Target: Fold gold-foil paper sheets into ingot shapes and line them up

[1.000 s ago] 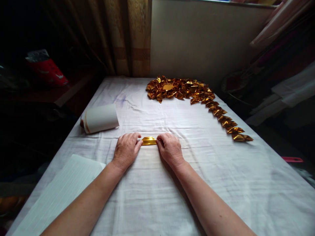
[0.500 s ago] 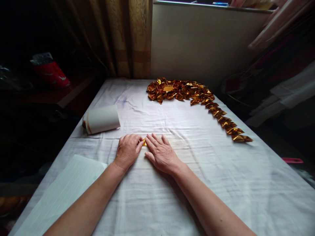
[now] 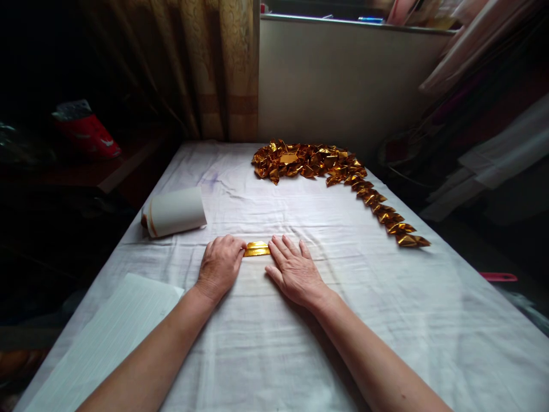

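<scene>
A small folded strip of gold foil paper [image 3: 257,249] lies flat on the white cloth between my two hands. My left hand [image 3: 221,266] is closed, pinching the strip's left end between thumb and fingers. Flat on the cloth, with its fingers stretched out, my right hand [image 3: 295,272] touches the strip's right end with its fingertips. Toward the back, folded gold foil pieces [image 3: 309,160] lie heaped together, and a row of them [image 3: 381,212] trails down the right side.
A white roll [image 3: 178,212] lies on its side at the left. Pale lined paper [image 3: 115,326] rests partly under my left forearm. The cloth-covered table [image 3: 364,343] ends at a wall [image 3: 334,86] and a curtain [image 3: 206,68]. Clothes [image 3: 501,154] hang at the right.
My right hand has slid to the right, away from my left hand, so more of the gold foil strip shows between them. The left hand still pinches its end. The view has shifted slightly.
</scene>
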Demonstrator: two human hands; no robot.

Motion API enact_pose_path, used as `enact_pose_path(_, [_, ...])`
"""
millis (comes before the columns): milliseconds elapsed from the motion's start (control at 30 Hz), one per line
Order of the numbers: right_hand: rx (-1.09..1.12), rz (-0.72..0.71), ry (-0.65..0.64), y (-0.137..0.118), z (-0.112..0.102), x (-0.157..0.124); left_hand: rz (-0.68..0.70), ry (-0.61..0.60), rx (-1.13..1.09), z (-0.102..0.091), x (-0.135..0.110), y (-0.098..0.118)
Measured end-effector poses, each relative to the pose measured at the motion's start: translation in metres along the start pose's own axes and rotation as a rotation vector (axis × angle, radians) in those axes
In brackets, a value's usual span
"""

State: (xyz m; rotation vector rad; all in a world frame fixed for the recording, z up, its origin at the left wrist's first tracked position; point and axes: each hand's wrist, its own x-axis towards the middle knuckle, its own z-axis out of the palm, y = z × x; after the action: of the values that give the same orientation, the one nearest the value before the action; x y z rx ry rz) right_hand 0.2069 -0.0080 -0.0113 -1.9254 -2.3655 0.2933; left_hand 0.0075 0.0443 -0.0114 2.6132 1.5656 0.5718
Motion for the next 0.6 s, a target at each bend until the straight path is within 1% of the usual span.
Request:
enact_pose_path(67, [0.004, -0.004, 0.011, 0.000, 0.001, 0.001, 0.123, 0.000, 0.006, 0.003, -0.002, 0.002])
enact_pose_path(100, [0.008, -0.006, 0.021, -0.001, 0.002, 0.001, 0.200, -0.026, 0.001, 0.005, -0.002, 0.004])
enact_pose_path(167, [0.016, -0.010, 0.035, 0.000, 0.003, 0.001, 0.320, -0.124, -0.004, 0.009, -0.003, 0.007])
enact_pose_path(200, [0.019, -0.012, 0.036, 0.000, 0.003, 0.001, 0.346, -0.178, -0.001, 0.011, -0.003, 0.008])
enact_pose_path(300, [0.027, -0.014, 0.025, 0.000, 0.002, 0.000, 0.330, -0.284, 0.017, 0.011, -0.004, 0.008])
enact_pose_path(400, [0.027, -0.009, 0.018, 0.000, 0.001, 0.000, 0.317, -0.333, 0.047, 0.006, -0.007, 0.003])
enact_pose_path(467, [0.027, -0.008, 0.013, 0.000, 0.001, 0.000, 0.315, -0.344, 0.075, 0.001, -0.012, -0.004])
enact_pose_path(600, [0.026, -0.008, 0.014, 0.000, 0.001, 0.000, 0.296, -0.312, 0.130, -0.007, -0.026, -0.020])
